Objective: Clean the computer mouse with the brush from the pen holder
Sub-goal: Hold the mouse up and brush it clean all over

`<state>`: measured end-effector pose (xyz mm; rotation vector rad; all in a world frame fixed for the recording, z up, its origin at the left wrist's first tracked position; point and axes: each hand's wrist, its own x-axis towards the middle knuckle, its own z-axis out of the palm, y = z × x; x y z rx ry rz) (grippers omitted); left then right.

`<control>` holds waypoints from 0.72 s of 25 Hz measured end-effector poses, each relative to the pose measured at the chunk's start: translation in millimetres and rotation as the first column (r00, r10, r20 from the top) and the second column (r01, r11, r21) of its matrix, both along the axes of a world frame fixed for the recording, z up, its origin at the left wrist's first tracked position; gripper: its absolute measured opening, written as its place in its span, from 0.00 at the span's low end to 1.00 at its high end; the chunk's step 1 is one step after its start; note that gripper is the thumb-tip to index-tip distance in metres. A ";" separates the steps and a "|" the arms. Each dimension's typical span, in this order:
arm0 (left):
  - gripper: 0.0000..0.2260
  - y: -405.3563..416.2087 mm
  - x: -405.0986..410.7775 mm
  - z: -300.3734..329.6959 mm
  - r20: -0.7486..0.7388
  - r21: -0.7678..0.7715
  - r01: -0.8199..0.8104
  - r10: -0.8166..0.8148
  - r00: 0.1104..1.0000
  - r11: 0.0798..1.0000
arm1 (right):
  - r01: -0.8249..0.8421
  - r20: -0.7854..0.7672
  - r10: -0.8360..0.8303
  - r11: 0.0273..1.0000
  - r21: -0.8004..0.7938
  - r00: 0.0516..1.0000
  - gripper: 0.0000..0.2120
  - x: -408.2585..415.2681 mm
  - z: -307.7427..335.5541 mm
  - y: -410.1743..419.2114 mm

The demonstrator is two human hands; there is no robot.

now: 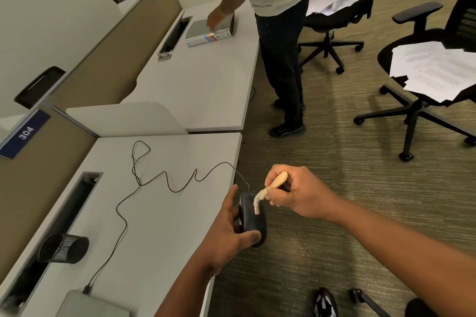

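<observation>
Just past the near desk's right edge, the left hand grips a black computer mouse while the right hand pinches a small brush, bristles on the mouse's top, mid-cleaning; next probably short strokes across it.

Bare white desk lies open at frame centre, crossed only by the looping mouse cable. At lower left the mesh pen holder lies beside the cable slot. Carpet at lower right is open; an office chair stacked with papers blocks the right edge.
</observation>
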<state>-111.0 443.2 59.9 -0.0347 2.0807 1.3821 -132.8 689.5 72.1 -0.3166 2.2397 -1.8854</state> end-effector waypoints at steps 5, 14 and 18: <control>0.52 1.0 3.3 -1.6 0.013 0.008 0.004 -0.004 1.000 1.000 | 0.026 -0.132 -0.019 0.998 0.054 0.991 0.03 4.2 -16.1 -3.9; 0.52 -0.4 2.7 -9.6 -0.001 -0.019 0.015 -0.015 1.000 1.000 | 0.113 -0.335 -0.035 0.970 0.217 0.942 0.03 6.1 -32.6 -12.4; 0.53 -2.6 0.4 -12.6 -0.002 0.013 -0.004 0.004 1.000 1.000 | 0.198 -0.232 -0.173 0.976 0.087 0.957 0.08 4.8 -32.9 -10.1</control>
